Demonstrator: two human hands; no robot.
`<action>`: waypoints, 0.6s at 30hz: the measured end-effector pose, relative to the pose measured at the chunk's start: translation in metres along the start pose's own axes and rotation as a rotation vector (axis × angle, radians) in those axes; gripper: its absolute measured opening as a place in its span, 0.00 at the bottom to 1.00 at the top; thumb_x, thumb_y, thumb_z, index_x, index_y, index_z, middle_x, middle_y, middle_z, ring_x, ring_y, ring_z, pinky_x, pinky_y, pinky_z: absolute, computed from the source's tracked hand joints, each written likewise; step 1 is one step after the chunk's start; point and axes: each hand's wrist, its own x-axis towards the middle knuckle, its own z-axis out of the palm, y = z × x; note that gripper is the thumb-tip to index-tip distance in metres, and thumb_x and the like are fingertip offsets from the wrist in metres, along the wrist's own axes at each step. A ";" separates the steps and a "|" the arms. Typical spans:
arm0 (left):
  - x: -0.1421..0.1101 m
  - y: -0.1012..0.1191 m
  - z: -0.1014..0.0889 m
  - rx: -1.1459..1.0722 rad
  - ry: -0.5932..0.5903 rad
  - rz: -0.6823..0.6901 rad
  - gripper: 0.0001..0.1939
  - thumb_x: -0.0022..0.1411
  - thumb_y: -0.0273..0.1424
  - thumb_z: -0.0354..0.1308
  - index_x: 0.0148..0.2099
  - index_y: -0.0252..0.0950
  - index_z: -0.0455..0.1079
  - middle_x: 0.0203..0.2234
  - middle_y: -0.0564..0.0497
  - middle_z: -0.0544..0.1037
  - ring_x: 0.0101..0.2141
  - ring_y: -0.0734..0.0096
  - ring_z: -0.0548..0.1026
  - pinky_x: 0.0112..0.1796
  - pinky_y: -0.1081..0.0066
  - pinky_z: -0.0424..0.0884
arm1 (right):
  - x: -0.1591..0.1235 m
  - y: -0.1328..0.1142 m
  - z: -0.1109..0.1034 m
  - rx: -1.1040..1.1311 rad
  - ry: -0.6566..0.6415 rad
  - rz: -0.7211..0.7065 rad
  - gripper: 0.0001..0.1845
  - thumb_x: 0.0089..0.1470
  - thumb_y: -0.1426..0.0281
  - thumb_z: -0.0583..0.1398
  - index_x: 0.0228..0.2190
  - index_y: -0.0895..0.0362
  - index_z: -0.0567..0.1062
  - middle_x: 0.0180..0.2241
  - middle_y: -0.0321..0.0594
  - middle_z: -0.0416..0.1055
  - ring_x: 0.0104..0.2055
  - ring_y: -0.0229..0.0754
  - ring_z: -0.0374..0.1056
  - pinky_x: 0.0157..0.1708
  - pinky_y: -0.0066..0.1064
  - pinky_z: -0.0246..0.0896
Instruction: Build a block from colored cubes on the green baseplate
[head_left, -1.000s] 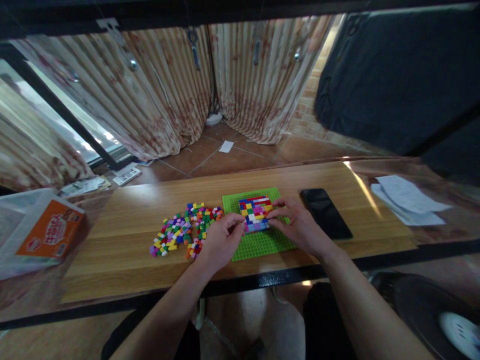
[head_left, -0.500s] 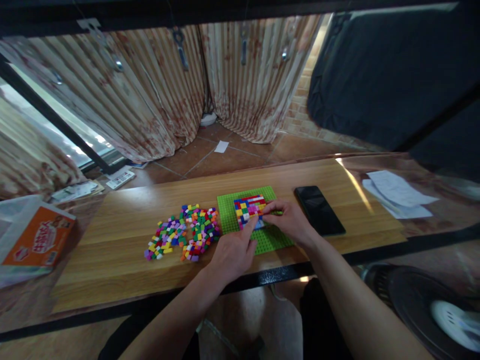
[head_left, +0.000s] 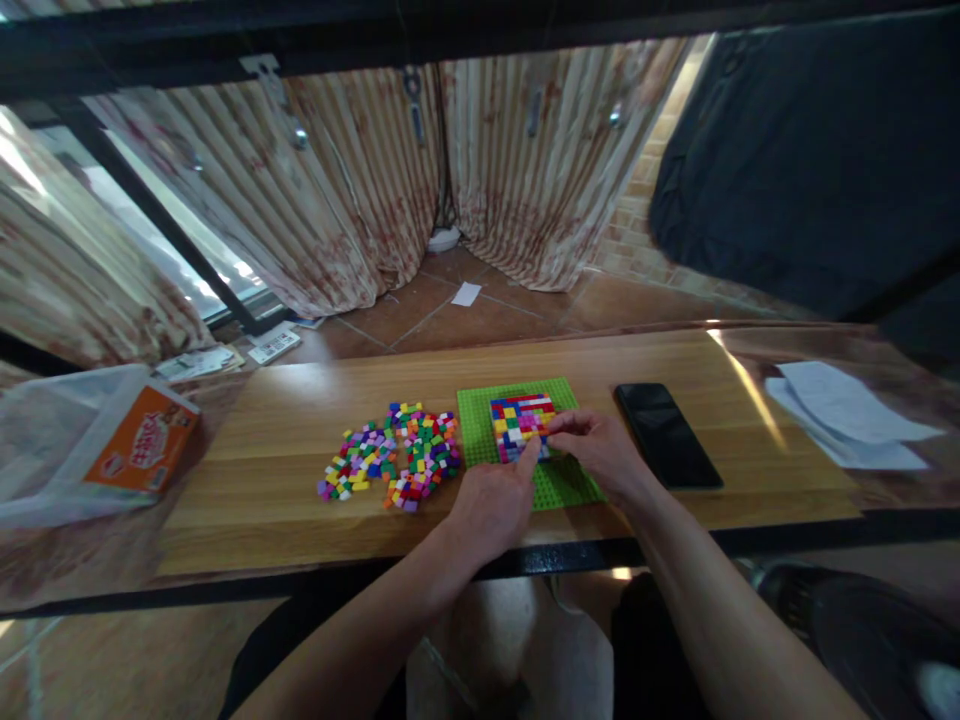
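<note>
A green studded baseplate (head_left: pixel 475 430) lies on the wooden table. On it sits a rectangular block of multicoloured toy bricks (head_left: pixel 517 420), with red and white strips along its far side. My left hand (head_left: pixel 495 500) reaches in from the near side, index finger stretched out to the block's near edge, the other fingers partly curled and hidden. At the block's right edge, my right hand (head_left: pixel 596 450) has thumb and index finger pinched together. What lies between those fingertips is too small to make out. Left of the baseplate spreads a pile of loose coloured bricks (head_left: pixel 427 450).
A black phone (head_left: pixel 667 435) lies right of the baseplate, on the table (head_left: pixel 247 480). Papers (head_left: pixel 855 410) rest beyond its right end. To the left stands a clear plastic box with an orange label (head_left: pixel 146 440). Curtains (head_left: pixel 517 180) hang behind the table.
The camera view has shifted, so the whole scene appears farther right. Both hands stay at the brick block, with only slight finger movement.
</note>
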 end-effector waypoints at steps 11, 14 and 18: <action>-0.008 -0.017 -0.018 -0.214 0.239 -0.054 0.17 0.65 0.34 0.47 0.53 0.37 0.69 0.31 0.45 0.79 0.31 0.61 0.77 0.34 0.66 0.71 | -0.012 -0.021 0.010 -0.288 0.277 -0.432 0.07 0.49 0.66 0.61 0.28 0.56 0.76 0.33 0.40 0.75 0.33 0.41 0.70 0.33 0.35 0.67; -0.010 -0.041 -0.038 -0.236 0.337 -0.158 0.13 0.65 0.34 0.48 0.44 0.38 0.72 0.29 0.47 0.79 0.30 0.65 0.75 0.34 0.68 0.69 | -0.024 -0.030 0.033 -0.352 0.228 -0.576 0.06 0.52 0.67 0.59 0.31 0.54 0.76 0.32 0.39 0.75 0.32 0.40 0.70 0.33 0.34 0.67; -0.019 -0.092 -0.065 -0.115 0.386 -0.363 0.14 0.65 0.31 0.47 0.43 0.38 0.74 0.35 0.46 0.79 0.35 0.64 0.76 0.40 0.67 0.69 | -0.034 -0.034 0.061 -0.465 0.025 -0.692 0.07 0.56 0.70 0.56 0.31 0.53 0.75 0.35 0.39 0.75 0.37 0.41 0.71 0.38 0.35 0.67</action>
